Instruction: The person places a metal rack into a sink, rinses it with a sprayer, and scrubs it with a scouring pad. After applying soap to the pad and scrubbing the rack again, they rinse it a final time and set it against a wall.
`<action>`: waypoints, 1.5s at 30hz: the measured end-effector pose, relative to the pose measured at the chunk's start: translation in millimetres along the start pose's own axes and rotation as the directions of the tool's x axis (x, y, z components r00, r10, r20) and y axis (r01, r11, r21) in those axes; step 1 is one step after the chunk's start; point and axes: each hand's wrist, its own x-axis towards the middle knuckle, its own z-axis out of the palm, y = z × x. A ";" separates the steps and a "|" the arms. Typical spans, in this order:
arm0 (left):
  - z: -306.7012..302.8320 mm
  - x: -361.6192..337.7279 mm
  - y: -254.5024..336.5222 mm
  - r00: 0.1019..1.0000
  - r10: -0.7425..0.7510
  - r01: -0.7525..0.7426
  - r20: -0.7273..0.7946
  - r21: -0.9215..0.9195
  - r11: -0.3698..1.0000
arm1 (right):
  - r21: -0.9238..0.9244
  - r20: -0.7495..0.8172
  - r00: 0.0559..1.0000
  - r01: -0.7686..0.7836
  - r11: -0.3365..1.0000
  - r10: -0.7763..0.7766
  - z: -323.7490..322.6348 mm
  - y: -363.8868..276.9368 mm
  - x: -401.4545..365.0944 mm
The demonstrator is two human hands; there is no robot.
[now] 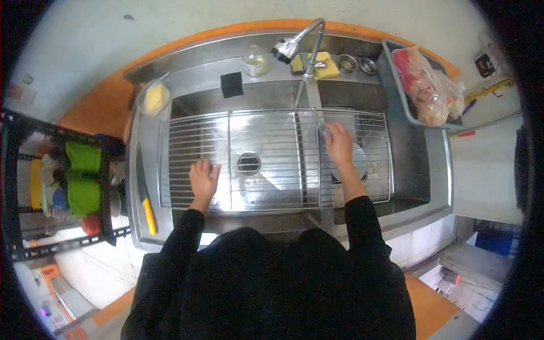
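Nearest the camera are the person's black sleeves (187,238), reaching away over the front edge of a steel sink (436,170). A wire rack (272,122) lies flat over the sink. Its long axis runs left to right and it spans both basins, with its thin wires running the same way and a few cross bars running front to back. The left hand (203,177) rests palm down on the left part of the rack, near its front edge. Its fingers are straight and slightly spread and point away from the body, and it holds nothing. The right hand (340,144) is further right and further back on the rack. Its fingers are bent and close together at a small round metal piece (324,131) that sits at the fingertips on the wires, but whether they grip it or only touch it cannot be told. Under the rack below this hand lies a pale round plate (358,161), and the drain (249,163) shows through the wires between the two hands. At the back the tap (309,34) arches with its head pointing left. Beside the tap are a yellow sponge (327,65), a glass jar (256,62) and a black pad (231,84). A grey tub (396,85) with filled bags stands at the right back corner. On the left rim lies a knife (148,214), lengthwise front to back, with its yellow handle towards the person. A rack of green bowls (84,175) stands well apart on the left.
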 end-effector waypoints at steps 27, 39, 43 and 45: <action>-80.2 -103.5 -63.2 0.945 -0.033 0.076 0.327 -0.119 0.990 | 0.116 0.209 0.811 0.535 0.837 -0.547 39.4 -256.5 -65.1; -60.4 -106.1 -78.6 0.927 -0.262 0.237 0.267 0.122 0.964 | 0.246 0.474 0.601 0.611 0.752 -0.644 105.0 -254.1 -40.2; -78.4 -100.0 -74.3 0.923 -0.255 0.244 0.288 0.073 0.967 | 0.398 0.357 0.684 0.504 0.766 -0.636 109.4 -239.4 -21.0; -84.8 -97.4 -72.4 0.922 -0.249 0.243 0.297 0.057 0.968 | 0.523 0.299 0.813 0.298 0.799 -0.499 107.6 -232.7 7.4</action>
